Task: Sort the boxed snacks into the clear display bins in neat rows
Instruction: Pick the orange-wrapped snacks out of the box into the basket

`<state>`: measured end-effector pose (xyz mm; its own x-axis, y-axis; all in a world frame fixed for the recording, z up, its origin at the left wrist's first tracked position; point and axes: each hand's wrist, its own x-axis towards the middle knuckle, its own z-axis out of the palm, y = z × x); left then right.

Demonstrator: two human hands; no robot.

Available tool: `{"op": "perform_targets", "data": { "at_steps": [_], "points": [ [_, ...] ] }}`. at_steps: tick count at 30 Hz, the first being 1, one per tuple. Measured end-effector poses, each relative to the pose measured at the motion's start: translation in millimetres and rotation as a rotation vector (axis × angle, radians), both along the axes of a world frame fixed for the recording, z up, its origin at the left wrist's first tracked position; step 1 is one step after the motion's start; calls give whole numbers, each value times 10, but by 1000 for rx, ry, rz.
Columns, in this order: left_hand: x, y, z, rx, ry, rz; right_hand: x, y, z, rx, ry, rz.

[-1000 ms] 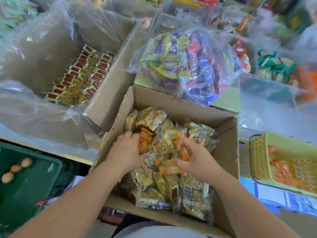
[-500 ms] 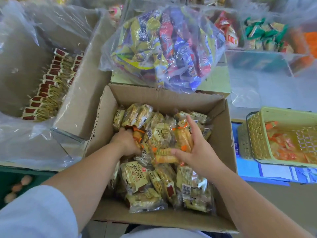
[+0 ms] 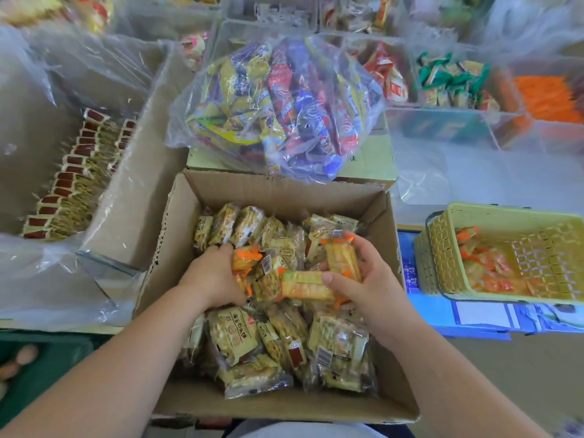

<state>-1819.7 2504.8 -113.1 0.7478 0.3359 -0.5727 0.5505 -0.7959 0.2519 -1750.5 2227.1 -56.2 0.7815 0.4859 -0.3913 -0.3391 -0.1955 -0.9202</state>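
- Work area: an open cardboard box (image 3: 284,404) stands directly in front of the person, loosely filled with yellow-wrapped snack packets (image 3: 234,335) lying at mixed angles.
- Behind the box: a closed carton (image 3: 376,162) carries a clear bag of mixed wrappers (image 3: 284,105) in yellow, red and blue.
- Left of the box: a larger carton (image 3: 136,184) lined with clear film holds red-ended packets (image 3: 68,188) standing in two neat rows.
- Right of the box: a yellow-green basket (image 3: 493,213) holds a few orange and yellow packets. It rests on blue printed sheets (image 3: 474,314).
- Rear of the scene: clear display bins (image 3: 455,121) stand side by side with green, red and orange goods inside. The detail there is blurred.
- Lower left corner: a green crate (image 3: 47,358) is partly in view.
- Left grip (image 3: 211,276): back of the hand up, inside the box near its left wall. The fingers curl down round orange-ended packets (image 3: 245,260), and the fingertips are hidden among the wrappers.
- Right grip (image 3: 373,279): palm turned inward, over the middle of the box. It holds two more orange-ended packets. The thumb presses on one lying crosswise, and the fingers wrap behind one standing nearly upright.
- The two grips are near each other, with their packets almost touching above the loose pile.
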Motion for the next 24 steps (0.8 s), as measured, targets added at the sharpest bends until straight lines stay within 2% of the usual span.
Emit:
{"op": "perform_targets", "data": {
  "at_steps": [4,6,9,11,14,19,21,24],
  "points": [
    [-207,-179,447,2,-208,14,155,-239,165,132,40,-110],
    [-230,-382,664,-51,-353,88,264,-446,213,176,65,-133],
    [-100,-881,936,-221,-622,220,446,-913,248,160,29,-151],
    [65,-1308,1075,-398,-719,242,594,-1289,228,130,-15,-184],
    [375,-1984,1147,-602,-773,227,929,-1909,145,98,-32,-277],
    [827,-2942,1025,-721,-775,245,1632,-2928,-24,18,17,-439],
    [947,-3186,956,-705,-743,212,1870,-3210,-135,-157,-43,-473],
    [1082,-3442,884,-607,-619,227,2117,-3452,-322,-508,-173,-372]
  ]
}}
